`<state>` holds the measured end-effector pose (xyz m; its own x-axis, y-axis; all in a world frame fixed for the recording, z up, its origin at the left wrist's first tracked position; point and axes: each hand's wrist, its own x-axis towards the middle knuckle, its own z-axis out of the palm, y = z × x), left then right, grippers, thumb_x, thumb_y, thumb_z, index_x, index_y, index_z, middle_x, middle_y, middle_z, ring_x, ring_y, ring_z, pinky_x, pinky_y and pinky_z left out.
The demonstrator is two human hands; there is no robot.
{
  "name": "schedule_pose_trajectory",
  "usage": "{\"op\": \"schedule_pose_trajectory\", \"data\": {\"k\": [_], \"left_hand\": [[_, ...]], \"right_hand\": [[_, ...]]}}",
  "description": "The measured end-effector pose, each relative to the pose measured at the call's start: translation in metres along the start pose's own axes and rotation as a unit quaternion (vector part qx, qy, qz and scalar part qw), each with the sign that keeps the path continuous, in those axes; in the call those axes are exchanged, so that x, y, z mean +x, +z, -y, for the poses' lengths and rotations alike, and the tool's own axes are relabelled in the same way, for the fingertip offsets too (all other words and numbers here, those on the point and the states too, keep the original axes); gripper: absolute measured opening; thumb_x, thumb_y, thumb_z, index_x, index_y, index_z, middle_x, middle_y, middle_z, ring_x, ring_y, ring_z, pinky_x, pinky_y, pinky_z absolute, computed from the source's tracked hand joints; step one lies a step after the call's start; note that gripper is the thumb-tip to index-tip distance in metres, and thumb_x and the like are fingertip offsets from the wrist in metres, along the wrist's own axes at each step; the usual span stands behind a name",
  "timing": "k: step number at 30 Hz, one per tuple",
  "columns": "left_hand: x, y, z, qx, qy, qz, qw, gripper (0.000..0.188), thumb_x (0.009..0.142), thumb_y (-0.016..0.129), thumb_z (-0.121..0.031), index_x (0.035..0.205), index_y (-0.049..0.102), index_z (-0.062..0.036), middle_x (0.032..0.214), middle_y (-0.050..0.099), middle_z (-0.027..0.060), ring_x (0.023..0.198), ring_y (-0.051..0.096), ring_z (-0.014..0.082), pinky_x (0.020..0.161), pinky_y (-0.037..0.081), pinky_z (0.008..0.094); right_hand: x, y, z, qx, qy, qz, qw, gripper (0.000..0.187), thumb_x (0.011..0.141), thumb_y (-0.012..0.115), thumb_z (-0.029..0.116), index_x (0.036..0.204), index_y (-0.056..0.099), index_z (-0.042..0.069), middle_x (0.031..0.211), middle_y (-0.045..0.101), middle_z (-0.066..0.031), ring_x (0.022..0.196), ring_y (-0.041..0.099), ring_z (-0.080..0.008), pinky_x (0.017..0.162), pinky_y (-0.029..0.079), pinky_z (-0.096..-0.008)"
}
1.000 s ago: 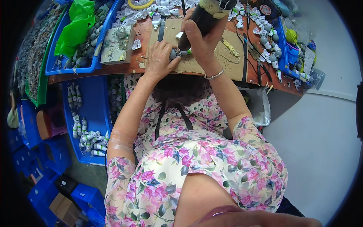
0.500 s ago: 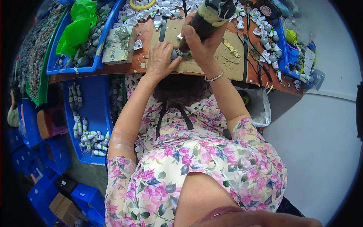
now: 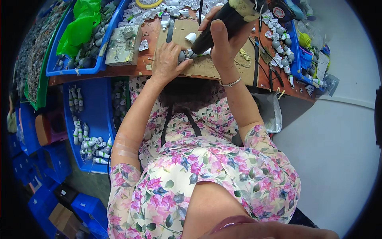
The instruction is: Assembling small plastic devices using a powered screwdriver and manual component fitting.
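My right hand [image 3: 226, 47] is wrapped around a black electric screwdriver [image 3: 213, 34] with yellowish tape near its top. The tool slants down to the left, its tip at a small grey-and-white device [image 3: 188, 54] whose inner parts show. My left hand [image 3: 167, 61] presses that device by its grey end against a cardboard sheet [image 3: 179, 34], thumb on the near side. Just beyond the device lies a loose white shell piece [image 3: 191, 37]. Whether the tip touches a screw is too small to tell.
White shell parts [image 3: 147, 14] cover the back of the table. A blue bin [image 3: 75, 72] and a metal block [image 3: 121, 46] stand at left; pliers [image 3: 274, 75] and grey-white devices [image 3: 284, 59] lie at right. Below left is a blue tray [image 3: 95, 119] with several devices.
The screwdriver and my right hand have shifted right and tilted more, uncovering the white shell piece and more of the device. My left hand still holds the device. The view has moved slightly.
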<state>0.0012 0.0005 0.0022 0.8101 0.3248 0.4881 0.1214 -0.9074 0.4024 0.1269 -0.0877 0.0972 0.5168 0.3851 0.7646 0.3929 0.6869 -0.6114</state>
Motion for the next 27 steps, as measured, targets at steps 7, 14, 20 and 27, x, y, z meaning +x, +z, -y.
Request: {"op": "schedule_pose_trajectory", "data": {"k": [7,14,20,27], "left_hand": [[-0.001,0.003,0.004,0.001,-0.006,0.006,1.0,0.034,0.072,0.072,-0.031,0.091,0.057,-0.0077,0.092,0.053,0.0071,0.092,0.051,0.027,0.079,0.038,0.0395],[-0.002,0.004,0.005,-0.001,0.0,0.002,1.0,0.035,0.072,0.073,-0.031,0.091,0.056,-0.0071,0.092,0.053,0.0079,0.093,0.051,0.0274,0.079,0.038,0.0395],[-0.002,0.004,0.005,0.006,0.002,-0.005,1.0,0.035,0.072,0.073,-0.031,0.09,0.055,-0.0067,0.092,0.053,0.0086,0.093,0.051,0.0276,0.08,0.038,0.0397],[-0.003,0.005,0.007,-0.002,0.007,-0.004,1.0,0.035,0.072,0.072,-0.03,0.09,0.055,-0.0065,0.092,0.053,0.009,0.093,0.05,0.0278,0.081,0.038,0.0394]], "right_hand": [[-0.005,0.007,-0.005,0.033,-0.027,0.011,0.999,0.058,0.08,0.072,0.012,0.116,0.027,0.006,0.088,0.057,-0.0093,0.073,0.056,-0.0122,0.065,0.048,-0.0245],[-0.009,0.012,-0.009,-0.022,-0.045,0.004,0.999,0.052,0.087,0.066,0.03,0.113,0.029,0.005,0.083,0.056,-0.0128,0.062,0.058,-0.0164,0.055,0.05,-0.0275],[-0.012,0.013,-0.01,-0.022,-0.064,0.046,0.997,0.05,0.087,0.066,0.025,0.113,0.029,0.004,0.081,0.056,-0.0116,0.063,0.058,-0.0161,0.056,0.049,-0.0268],[-0.01,0.017,-0.009,-0.044,-0.034,0.049,0.997,0.05,0.082,0.07,0.012,0.112,0.03,0.004,0.083,0.057,-0.0116,0.064,0.057,-0.014,0.056,0.049,-0.0258]]}}
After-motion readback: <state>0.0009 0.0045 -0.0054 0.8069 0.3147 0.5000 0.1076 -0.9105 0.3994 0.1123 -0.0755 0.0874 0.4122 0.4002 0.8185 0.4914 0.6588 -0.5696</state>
